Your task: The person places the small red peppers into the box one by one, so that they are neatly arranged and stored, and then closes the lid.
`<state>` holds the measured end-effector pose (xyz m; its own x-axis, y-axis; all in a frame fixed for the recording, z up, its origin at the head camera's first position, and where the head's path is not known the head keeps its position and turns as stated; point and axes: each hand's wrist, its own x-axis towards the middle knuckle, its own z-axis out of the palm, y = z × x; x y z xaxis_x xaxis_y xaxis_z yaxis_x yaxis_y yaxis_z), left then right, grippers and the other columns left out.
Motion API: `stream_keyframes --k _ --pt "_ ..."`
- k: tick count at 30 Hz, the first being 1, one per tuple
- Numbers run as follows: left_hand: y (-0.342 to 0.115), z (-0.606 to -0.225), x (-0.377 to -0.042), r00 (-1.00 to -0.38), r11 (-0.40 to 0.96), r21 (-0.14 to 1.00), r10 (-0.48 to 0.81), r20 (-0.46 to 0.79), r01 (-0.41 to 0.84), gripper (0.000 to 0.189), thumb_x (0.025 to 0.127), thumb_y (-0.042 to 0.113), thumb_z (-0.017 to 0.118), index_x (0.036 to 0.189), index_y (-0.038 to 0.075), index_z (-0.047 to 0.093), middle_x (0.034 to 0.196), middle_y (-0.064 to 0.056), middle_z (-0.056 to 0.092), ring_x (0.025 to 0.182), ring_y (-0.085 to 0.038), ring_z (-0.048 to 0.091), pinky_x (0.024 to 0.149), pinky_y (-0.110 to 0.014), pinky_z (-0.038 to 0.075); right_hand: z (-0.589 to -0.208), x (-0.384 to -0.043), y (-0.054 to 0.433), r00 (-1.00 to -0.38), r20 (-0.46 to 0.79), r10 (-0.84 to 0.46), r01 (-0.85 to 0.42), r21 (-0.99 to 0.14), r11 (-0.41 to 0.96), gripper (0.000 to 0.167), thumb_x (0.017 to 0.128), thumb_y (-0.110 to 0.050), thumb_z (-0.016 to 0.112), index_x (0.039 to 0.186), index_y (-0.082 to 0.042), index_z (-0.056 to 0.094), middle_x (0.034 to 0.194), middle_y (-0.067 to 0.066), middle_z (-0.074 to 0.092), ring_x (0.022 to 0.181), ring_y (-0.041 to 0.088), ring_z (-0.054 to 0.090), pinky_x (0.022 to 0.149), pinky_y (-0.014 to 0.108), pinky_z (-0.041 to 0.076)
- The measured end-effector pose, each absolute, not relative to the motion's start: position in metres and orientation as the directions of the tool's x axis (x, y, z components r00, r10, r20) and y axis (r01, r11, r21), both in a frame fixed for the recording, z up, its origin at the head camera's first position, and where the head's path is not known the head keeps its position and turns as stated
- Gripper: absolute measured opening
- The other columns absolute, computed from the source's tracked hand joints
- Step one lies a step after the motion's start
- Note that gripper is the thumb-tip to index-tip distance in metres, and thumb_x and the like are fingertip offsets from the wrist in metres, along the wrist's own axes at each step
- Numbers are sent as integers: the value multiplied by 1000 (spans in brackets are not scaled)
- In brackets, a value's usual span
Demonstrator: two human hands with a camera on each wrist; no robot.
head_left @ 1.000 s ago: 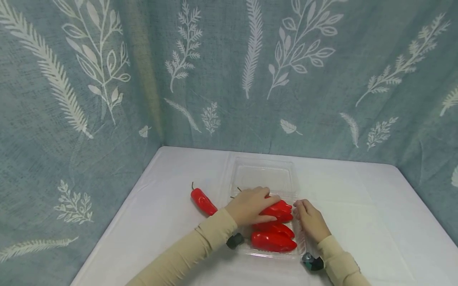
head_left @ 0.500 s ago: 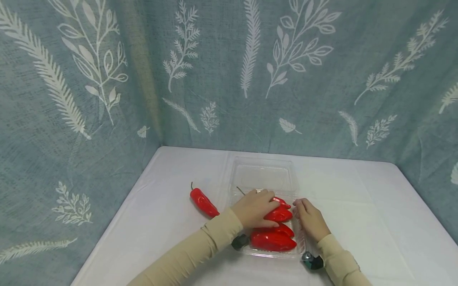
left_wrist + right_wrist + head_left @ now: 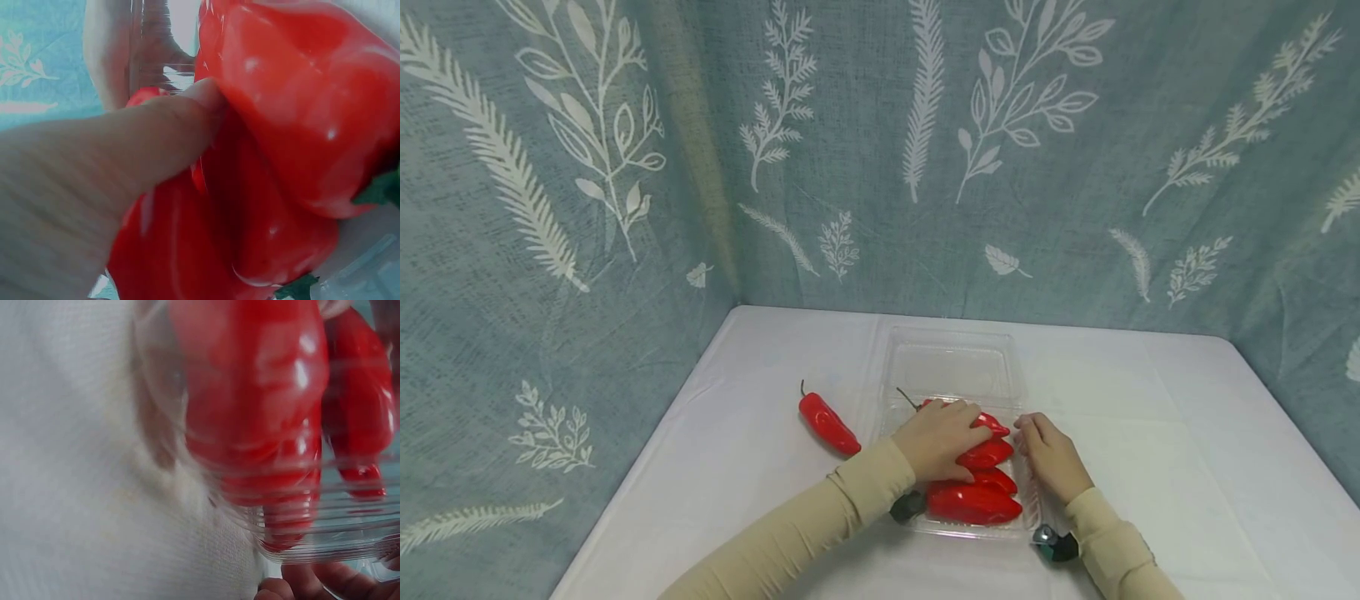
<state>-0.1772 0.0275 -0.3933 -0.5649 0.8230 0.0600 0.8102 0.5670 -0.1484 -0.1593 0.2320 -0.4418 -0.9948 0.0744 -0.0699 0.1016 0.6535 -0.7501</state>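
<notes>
A clear plastic clamshell container (image 3: pixel 966 533) stands on the table with several red peppers in it, lying side by side. My left hand (image 3: pixel 938 437) reaches over the peppers and grips a middle one (image 3: pixel 987 454), fingers on its far side, thumb on its near side. In the left wrist view the thumb (image 3: pixel 137 140) pushes into the groove between glossy peppers (image 3: pixel 306 94). At the container's right wall, my right hand (image 3: pixel 1054 460) holds the rim. Its curled fingertips (image 3: pixel 347 581) show below the ridged wall in the right wrist view. The nearest pepper (image 3: pixel 973 504) lies along the front.
One loose red pepper (image 3: pixel 829 423) lies on the white tablecloth (image 3: pixel 760 475), left of the container. The container's lid (image 3: pixel 951 358) is folded back flat toward the rear. A blue-green leaf-patterned curtain (image 3: pixel 872 167) hangs behind the table and along its left side.
My left hand has shifted a little right and toward me over the peppers, uncovering more of the rear pepper. My right hand has stayed at the container's right wall.
</notes>
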Motion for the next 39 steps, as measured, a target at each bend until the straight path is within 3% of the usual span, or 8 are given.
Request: stream_keyframes --k 5,12,24,32,39 --pt "27 -394 -177 -553 554 -168 831 55 816 59 73 53 77 123 29 56 116 6 57 107 -9 53 91 -28 47 -443 -160 233 -995 -73 71 101 -756 647 30 102 -26 37 113 -6 56 91 9 62 78 20 55 67 28 48" --pt "27 -394 -176 -554 554 -150 831 44 819 62 71 52 79 125 31 56 118 7 57 110 -10 52 93 -29 47 -442 -159 233 -995 -82 65 104 -744 660 32 103 -29 36 115 -6 56 98 11 63 85 22 57 79 39 53" --pt "23 -391 -175 -548 550 -140 835 60 823 62 72 50 79 126 31 55 119 7 56 110 -9 52 92 -28 47 -440 -157 233 -993 -101 61 117 -747 654 34 103 -30 36 117 -5 55 98 10 63 83 21 56 75 36 53" --pt "11 -383 -182 -572 576 -32 815 94 816 60 74 52 76 125 28 57 113 4 57 100 -9 54 83 -23 50 -439 -157 233 -992 -104 68 123 -740 661 36 103 -34 36 118 -7 54 99 10 63 87 22 57 81 41 53" --pt "-22 -361 -192 -635 631 78 756 160 772 53 81 51 70 126 24 59 113 -1 56 98 -13 51 78 -26 49 -439 -157 232 -992 -108 68 126 -738 663 36 103 -34 36 117 -7 55 97 9 63 87 22 56 79 40 52"
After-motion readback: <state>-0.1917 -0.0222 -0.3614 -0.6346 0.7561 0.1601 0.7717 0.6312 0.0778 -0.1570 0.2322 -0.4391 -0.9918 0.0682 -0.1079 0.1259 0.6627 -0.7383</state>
